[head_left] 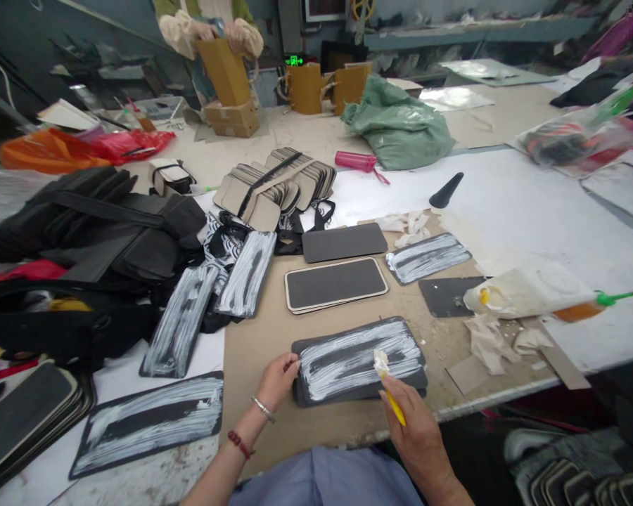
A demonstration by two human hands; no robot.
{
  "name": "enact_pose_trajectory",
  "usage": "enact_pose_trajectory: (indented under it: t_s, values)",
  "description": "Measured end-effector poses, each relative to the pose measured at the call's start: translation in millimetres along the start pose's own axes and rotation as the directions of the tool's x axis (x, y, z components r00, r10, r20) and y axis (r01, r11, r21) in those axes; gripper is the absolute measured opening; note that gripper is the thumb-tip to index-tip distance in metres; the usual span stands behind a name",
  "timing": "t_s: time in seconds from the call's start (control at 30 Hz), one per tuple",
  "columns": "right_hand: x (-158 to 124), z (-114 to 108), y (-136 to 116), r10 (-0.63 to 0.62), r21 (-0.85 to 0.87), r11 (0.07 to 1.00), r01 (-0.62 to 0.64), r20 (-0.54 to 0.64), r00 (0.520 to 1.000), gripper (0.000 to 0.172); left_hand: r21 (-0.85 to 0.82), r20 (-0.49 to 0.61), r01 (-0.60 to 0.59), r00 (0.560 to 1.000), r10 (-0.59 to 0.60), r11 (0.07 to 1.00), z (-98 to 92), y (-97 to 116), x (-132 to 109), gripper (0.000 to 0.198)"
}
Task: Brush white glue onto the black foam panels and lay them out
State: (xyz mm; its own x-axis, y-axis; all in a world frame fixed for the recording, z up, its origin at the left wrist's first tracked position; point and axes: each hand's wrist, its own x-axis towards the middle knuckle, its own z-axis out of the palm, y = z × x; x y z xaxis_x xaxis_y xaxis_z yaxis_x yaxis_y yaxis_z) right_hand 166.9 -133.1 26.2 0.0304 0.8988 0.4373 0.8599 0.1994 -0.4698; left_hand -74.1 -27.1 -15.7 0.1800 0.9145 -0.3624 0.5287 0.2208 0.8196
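A dark rounded panel (348,362), streaked with white glue, tops a small stack in front of me. My left hand (280,376) pinches that panel at its left edge. In my right hand (414,422) is a yellow-handled brush (394,407), its white-coated bristles on the panel's right half. More glue-streaked panels lie around: one panel (150,418) at front left, another panel (179,320) and a further panel (246,274) behind it, and one panel (428,256) at right. Beyond the stack are a beige-rimmed dark panel (337,282) and a plain dark panel (344,242).
A white plastic jug (530,289) lies at right by paper scraps (488,344). Black bags (84,218) fill the left side. Strapped beige panels (274,184), a pink bottle (355,161) and a green sack (398,123) stand farther back. Across the table, a person handles a brown box (224,74).
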Motion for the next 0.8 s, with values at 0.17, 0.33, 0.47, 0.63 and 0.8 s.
enact_pose_trajectory:
  t_s: [0.17,0.33,0.47,0.63,0.8]
  values:
    - [4,-4,-7,0.060,0.071,0.996,-0.059,-0.007,0.998,0.024,0.017,-0.034,-0.039,0.999,0.040,0.999,1.1,9,-11,0.013]
    - [18,14,-39,0.430,0.396,0.806,-0.439,0.117,0.895,0.023,0.043,-0.037,-0.038,0.999,0.039,0.998,5.8,10,-19,0.013]
    - [28,24,-19,0.663,0.492,0.575,-0.654,0.189,0.725,0.036,-0.039,-0.037,0.005,0.999,-0.007,0.999,7.2,3,-22,0.013]
    - [26,-16,39,0.818,0.315,0.564,-0.763,-0.084,0.569,0.051,-0.184,-0.026,0.081,0.996,-0.087,0.980,8.6,1,-23,0.019]
    - [11,-51,48,0.848,0.361,0.521,-0.773,-0.113,0.518,0.054,-0.250,-0.021,0.118,0.992,-0.127,0.961,3.7,8,-25,0.034]
